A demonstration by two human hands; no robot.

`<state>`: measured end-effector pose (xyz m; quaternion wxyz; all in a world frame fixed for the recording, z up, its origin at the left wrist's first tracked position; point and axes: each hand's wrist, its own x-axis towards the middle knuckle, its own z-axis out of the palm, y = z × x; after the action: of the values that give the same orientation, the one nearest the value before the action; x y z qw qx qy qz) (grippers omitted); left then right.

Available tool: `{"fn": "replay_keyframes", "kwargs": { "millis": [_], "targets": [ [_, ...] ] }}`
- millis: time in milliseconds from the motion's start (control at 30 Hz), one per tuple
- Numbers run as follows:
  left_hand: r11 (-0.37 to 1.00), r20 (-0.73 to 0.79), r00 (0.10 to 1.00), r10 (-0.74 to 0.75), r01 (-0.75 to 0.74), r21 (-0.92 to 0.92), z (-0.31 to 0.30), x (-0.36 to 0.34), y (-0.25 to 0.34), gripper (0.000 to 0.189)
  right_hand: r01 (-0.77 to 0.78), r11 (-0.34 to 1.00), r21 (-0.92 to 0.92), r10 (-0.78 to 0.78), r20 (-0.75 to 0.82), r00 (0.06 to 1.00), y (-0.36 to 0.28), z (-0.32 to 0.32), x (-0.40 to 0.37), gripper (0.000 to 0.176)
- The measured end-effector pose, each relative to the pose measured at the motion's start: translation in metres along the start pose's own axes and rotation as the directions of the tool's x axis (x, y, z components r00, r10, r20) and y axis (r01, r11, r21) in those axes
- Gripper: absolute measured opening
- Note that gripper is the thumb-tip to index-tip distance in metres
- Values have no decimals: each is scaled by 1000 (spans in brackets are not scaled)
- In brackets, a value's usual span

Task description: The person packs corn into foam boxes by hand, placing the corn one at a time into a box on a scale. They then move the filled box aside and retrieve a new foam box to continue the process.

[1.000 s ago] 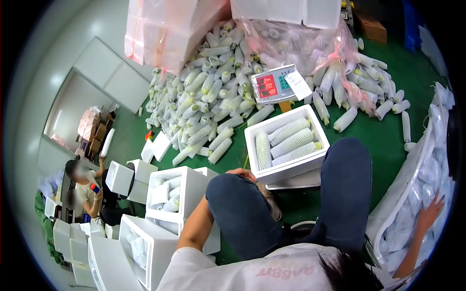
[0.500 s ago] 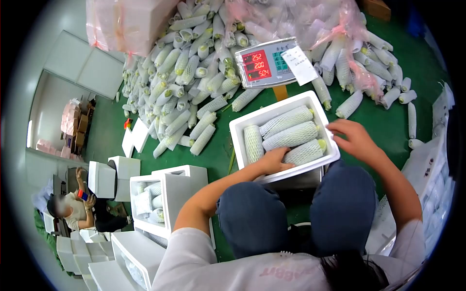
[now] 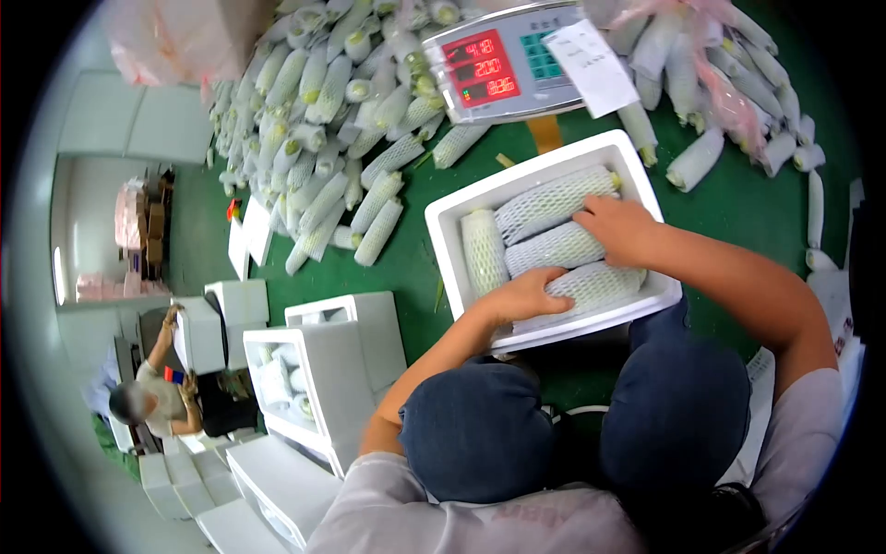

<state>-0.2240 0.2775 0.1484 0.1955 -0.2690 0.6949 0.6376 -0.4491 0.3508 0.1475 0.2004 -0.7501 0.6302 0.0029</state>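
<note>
A white foam box (image 3: 447,242) stands in front of my knees with several net-wrapped, pale green vegetables in it. Three lie side by side, and one wrapped piece (image 3: 482,249) lies crosswise at the left. My left hand (image 3: 533,295) rests on the lower-left ends of the middle and nearest pieces, fingers apart. Over the right ends of the middle and far pieces lies my right hand (image 3: 616,226), its fingertips on the netting and partly hidden. Just beyond the box, a scale display (image 3: 503,63) shows red digits, with a paper slip (image 3: 591,66) on it.
A large heap of wrapped vegetables (image 3: 318,102) covers the green floor beyond. At the left stand an open foam box (image 3: 318,369) holding wrapped pieces and more white boxes (image 3: 277,480). A person (image 3: 166,397) is farther left, beside stacked boxes.
My right hand has moved from the box's right rim onto the vegetables inside. The display digits have changed. The view has shifted, and the distant person's raised arm now reaches a white box.
</note>
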Motion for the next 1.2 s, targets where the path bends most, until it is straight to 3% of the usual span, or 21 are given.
{"fn": "replay_keyframes", "kwargs": {
  "millis": [133, 200, 233, 333, 400, 433, 500, 533, 567, 600, 633, 667, 733, 833, 900, 933, 1000, 1067, 1100, 1133, 1200],
  "targets": [
    [986, -10, 988, 155, -155, 64, 2, 4, -11, 71, 40, 998, 55, -42, 26, 999, 3, -8, -1, 57],
    [966, 3, 984, 177, -174, 191, 3, -11, 4, 74, 130, 985, -117, -139, -74, 988, -13, -46, -22, 61],
    [895, -80, 940, 331, -286, 343, 7, -13, -11, 73, 94, 994, -48, -103, -242, 965, -10, -65, -40, 64],
    [848, -177, 929, 324, -201, 491, 10, -34, 2, 60, 98, 954, 282, 133, -695, 707, 8, -85, -78, 76],
    [805, -116, 880, 460, -359, 472, 1, -38, 3, 52, -75, 773, 630, 564, -628, 537, 47, -64, -98, 75],
    [792, -138, 851, 507, -397, 464, -5, -53, -1, 48, 2, 732, 681, 619, -666, 417, 80, -39, -99, 69],
    [911, -527, 744, 410, -305, 277, -21, -78, -3, 30, 164, 438, 884, 786, -465, 407, 180, 50, -110, 50],
    [915, -667, 628, 400, -318, 250, -40, -87, -20, 23, 59, 224, 973, 872, -228, 434, 227, 102, -127, 47],
    [866, -844, 454, 285, -499, 24, -56, -91, -36, 20, 196, 75, 978, 935, -137, 328, 237, 142, -137, 48],
    [829, -935, 305, 182, -559, -21, -77, -104, -53, 21, 26, -153, 988, 958, 141, 250, 251, 173, -154, 55],
    [741, -983, 181, -17, -658, -134, -95, -112, -80, 22, -39, -209, 977, 938, 211, 274, 231, 177, -167, 62],
    [722, -984, 70, -164, -671, -169, -112, -119, -115, 23, 95, -283, 954, 932, 250, 263, 225, 198, -173, 64],
    [880, -961, -89, -261, -431, -199, -136, -123, -214, 26, 121, -265, 957, 950, 237, 205, 241, 244, -184, 64],
    [945, -984, 62, -166, 295, -141, -170, -130, -290, 48, 230, -88, 969, 989, 58, 134, 239, 241, -167, 60],
    [865, -989, 124, -76, 502, -3, -201, -117, -309, 65, 87, 76, 993, 950, -99, 295, 197, 180, -152, 55],
    [806, -985, 169, -32, 587, 74, -220, -106, -314, 74, 23, 168, 985, 913, -165, 373, 170, 144, -145, 54],
    [695, -971, 238, 0, 699, 171, -254, -88, -324, 94, -144, 87, 986, 852, 1, 523, 155, 127, -146, 47],
    [711, -923, 240, -302, 701, -51, -269, -76, -320, 100, -240, 99, 966, 758, 83, 647, 132, 133, -161, 44],
    [556, -904, 201, -377, 830, -47, -264, -71, -314, 103, -212, 164, 963, 764, 12, 645, 122, 151, -166, 41],
    [554, -958, 144, -248, 832, -18, -262, -71, -323, 87, -189, 232, 954, 762, -58, 645, 116, 179, -172, 38],
    [469, -938, 158, -310, 883, -7, -248, -65, -314, 69, -165, 172, 971, 792, -37, 609, 107, 204, -184, 31]
  ]
}}
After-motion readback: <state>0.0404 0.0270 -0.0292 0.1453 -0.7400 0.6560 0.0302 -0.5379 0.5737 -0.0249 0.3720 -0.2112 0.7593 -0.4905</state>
